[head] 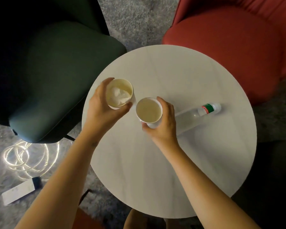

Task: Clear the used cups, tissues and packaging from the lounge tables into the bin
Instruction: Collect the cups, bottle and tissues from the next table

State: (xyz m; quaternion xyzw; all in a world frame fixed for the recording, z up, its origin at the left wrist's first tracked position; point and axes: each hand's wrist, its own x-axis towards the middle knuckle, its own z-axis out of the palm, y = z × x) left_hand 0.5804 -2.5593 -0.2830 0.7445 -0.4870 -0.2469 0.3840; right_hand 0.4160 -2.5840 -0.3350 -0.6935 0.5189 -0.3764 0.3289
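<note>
— Two paper cups on the round white counter [180, 162]. Contents?
— Left cup [119, 93]: crumpled white tissue [120, 96] inside. Right cup [149, 111]: nothing visible inside, pale interior only.
— Hands?
— Left hand [104, 108] curled around the left cup's wall, thumb at the near rim. Right hand [163, 119] clasped around the right cup the same way. The cups sit just beside each other.
— Other items?
— One clear plastic bottle [198, 115], lying flat, red-and-green label, partly hidden behind the right hand.
</note>
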